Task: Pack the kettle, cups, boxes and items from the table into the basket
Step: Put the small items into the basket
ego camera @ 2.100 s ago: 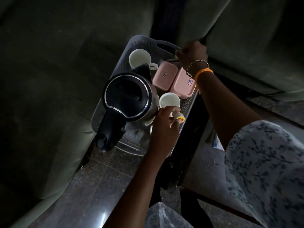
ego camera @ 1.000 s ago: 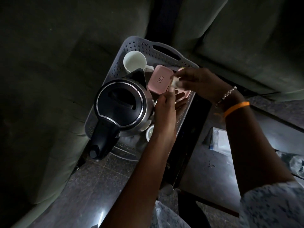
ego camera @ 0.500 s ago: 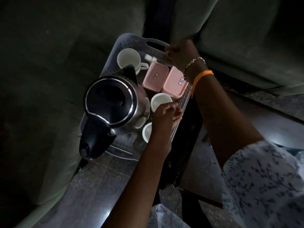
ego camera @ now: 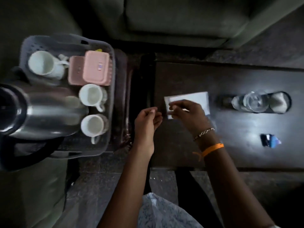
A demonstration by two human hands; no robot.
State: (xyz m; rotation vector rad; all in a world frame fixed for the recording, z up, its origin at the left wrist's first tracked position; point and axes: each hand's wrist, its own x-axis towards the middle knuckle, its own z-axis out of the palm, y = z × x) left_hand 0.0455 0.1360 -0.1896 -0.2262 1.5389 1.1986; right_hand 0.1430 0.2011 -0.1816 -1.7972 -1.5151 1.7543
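Observation:
The grey perforated basket (ego camera: 111, 89) stands at the left. It holds the steel kettle (ego camera: 42, 112) with its black lid, three white cups (ego camera: 44, 64) (ego camera: 92, 95) (ego camera: 93, 125), and two pink boxes (ego camera: 97, 68) (ego camera: 76, 69). On the dark table (ego camera: 238, 145) lies a flat white packet (ego camera: 195, 98). My right hand (ego camera: 187, 116) rests over it, fingertips pinched on its left edge. Beside it at the table's left edge, my left hand (ego camera: 147, 120) hovers, loosely curled with nothing in it.
A clear glass (ego camera: 253, 102) sits in a black holder (ego camera: 279, 102) at the table's right, with a small blue and black item (ego camera: 269, 140) nearer me. Green sofas surround the table. A tiled floor lies below.
Both hands have left the basket and moved right to the table. My right hand now pinches the white packet. The view has swung right, which shows the tabletop.

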